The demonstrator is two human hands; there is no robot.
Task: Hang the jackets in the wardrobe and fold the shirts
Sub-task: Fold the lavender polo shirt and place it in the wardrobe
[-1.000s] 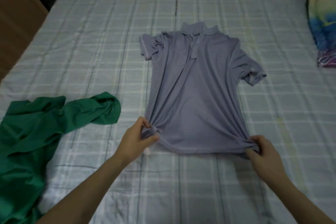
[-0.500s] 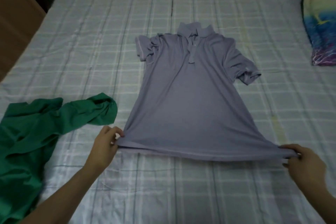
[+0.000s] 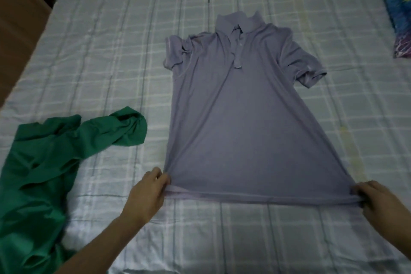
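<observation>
Two hem corners of the polo [image 3: 242, 118], laid flat mid-bed [image 3: 111, 51], are pinched by the left hand [image 3: 148, 193] and right hand [image 3: 382, 204]; uneven pulling could skew it, leaving the bunched left sleeve creased.

- A single head-worn view looked forward and steeply down from above the near edge of the bed [image 3: 111, 40], whose plaid sheet filled nearly the whole frame.
- The camera sat close: both forearms entered from the bottom edge, with the left hand [image 3: 146, 196] and right hand [image 3: 382, 204] low in the picture.
- The polo shirt [image 3: 240, 118] lay about centre, collar away from the viewer.
- The wide lens bent the sheet's lines outward toward the edges.
- A green garment [image 3: 44, 173] was cut off at the left edge, a colourful pillow [image 3: 398, 6] at the upper right.
- No second view existed to share anything.
</observation>
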